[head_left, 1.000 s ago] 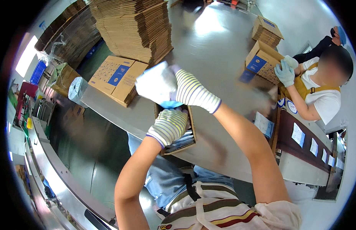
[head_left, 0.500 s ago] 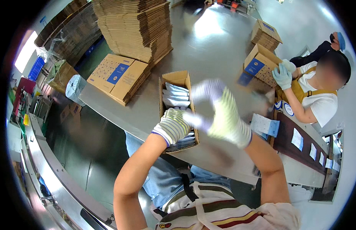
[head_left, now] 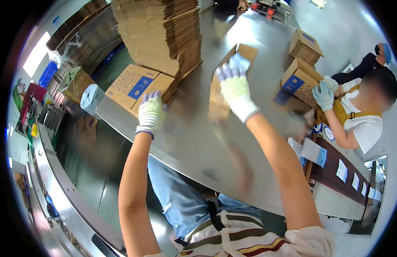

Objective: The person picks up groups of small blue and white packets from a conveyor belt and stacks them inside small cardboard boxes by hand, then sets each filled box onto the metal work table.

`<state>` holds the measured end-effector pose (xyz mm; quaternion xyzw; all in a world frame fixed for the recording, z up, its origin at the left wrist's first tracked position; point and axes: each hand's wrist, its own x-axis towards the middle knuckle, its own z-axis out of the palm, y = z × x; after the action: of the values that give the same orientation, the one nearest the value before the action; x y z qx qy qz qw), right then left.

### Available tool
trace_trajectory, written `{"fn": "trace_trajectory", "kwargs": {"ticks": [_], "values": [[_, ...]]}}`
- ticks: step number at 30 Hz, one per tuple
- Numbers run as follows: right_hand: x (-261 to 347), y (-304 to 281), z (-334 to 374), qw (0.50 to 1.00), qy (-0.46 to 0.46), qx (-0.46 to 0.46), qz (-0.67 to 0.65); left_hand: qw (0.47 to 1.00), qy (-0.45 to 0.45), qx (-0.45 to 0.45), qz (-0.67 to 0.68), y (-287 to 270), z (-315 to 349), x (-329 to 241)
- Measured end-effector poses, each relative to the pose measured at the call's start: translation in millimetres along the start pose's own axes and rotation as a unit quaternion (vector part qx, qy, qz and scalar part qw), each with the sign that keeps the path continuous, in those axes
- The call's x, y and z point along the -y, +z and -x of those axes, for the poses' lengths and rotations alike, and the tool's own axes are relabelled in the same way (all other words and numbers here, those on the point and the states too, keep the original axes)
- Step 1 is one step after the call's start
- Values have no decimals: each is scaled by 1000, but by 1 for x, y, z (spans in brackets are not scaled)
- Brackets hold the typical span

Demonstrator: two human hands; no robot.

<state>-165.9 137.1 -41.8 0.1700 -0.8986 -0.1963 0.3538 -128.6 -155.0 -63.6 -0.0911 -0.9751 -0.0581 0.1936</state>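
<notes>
Watching from afar through the head camera, I see the metal tabletop's [head_left: 190, 141] near edge slant from the low pile of flattened cartons [head_left: 132, 83] on the left down past the jeans [head_left: 173, 192] toward the lower right. Between that edge and the hands I have a broad stretch of metal for moving; the tall stack of flattened cartons [head_left: 158, 36] bounds it on the far left, and a co-worker's upright carton [head_left: 293, 79] stands on the right.

The open carton [head_left: 216, 95] sits well in from the near edge, directly under my right hand [head_left: 235, 88], with pale blue packets [head_left: 241, 62] showing past the fingers. It is well apart from my left hand [head_left: 151, 113], which is beside the low pile, fingertips overlapping its corner; I can't tell if they touch.

My left fingers are loosely spread, holding nothing I can see. The right arm reaches farther, palm down, fingers extended over the carton; whether they grip, I cannot tell.
</notes>
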Motion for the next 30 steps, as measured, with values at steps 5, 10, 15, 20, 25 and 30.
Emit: {"fn": "trace_trajectory", "kwargs": {"ticks": [5,10,15,20,25,30], "values": [[11,-39,-7,965,-75,174,-183,982,-139,91,-93,34,23,52],[55,-43,79,897,-143,233,-348,985,-82,96,-120,21,47,37],[27,-57,107,832,9,237,-502,996,48,-68,-10,-95,112,-22],[-14,-33,92,628,332,-23,-704,867,-126,-160,455,-167,159,-54],[-55,-53,100,580,365,-52,-726,817,-156,-19,554,-121,153,-51],[-55,-49,125,490,386,-62,-779,705,-143,-73,690,-117,120,-96]]}}
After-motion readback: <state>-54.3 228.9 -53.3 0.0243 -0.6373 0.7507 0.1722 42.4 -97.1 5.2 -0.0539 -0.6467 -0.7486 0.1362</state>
